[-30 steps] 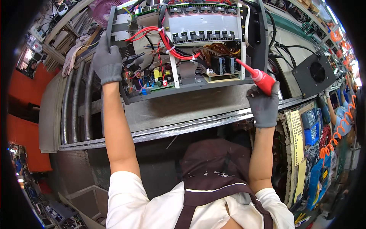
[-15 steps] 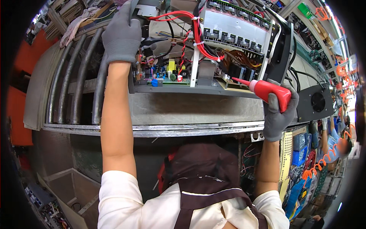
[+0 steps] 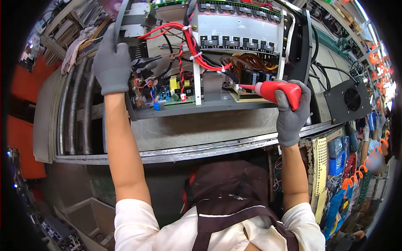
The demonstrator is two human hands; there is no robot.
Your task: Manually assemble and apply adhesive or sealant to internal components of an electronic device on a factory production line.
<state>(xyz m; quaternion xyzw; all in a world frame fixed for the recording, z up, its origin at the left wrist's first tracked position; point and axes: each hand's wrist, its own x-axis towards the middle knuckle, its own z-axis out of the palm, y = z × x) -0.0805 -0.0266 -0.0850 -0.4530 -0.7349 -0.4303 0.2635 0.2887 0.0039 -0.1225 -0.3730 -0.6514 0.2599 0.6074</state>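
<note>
An open metal equipment chassis (image 3: pixel 184 109), full of circuit boards and wiring, lies in front of me. My left hand (image 3: pixel 112 67), in a grey glove, is closed around the chassis's left side, its fingertips partly hidden. Grey-gloved too, my right hand (image 3: pixel 293 108) wraps around a red squeeze bottle (image 3: pixel 274 91). The bottle is tilted, its thin nozzle pointing left into the chassis. Its tip is at a small white part beside black components; whether they touch, I cannot tell. Red cables (image 3: pixel 192 48) loop across the middle. A dark pointed thing (image 3: pixel 144 62) shows beside my left hand.
The chassis rests on a metal-edged bench with rollers (image 3: pixel 88 113) at the left. A black panel with a round fan opening (image 3: pixel 352 99) lies at the right, joined by black cables. Blue bins (image 3: pixel 336 154) and a coiled orange hose (image 3: pixel 356 173) are farther right.
The chassis and both hands appear farther left in view, and the chassis looks slightly tilted. The bottle's nozzle has come closer to the small white part. Both hands keep their hold.
</note>
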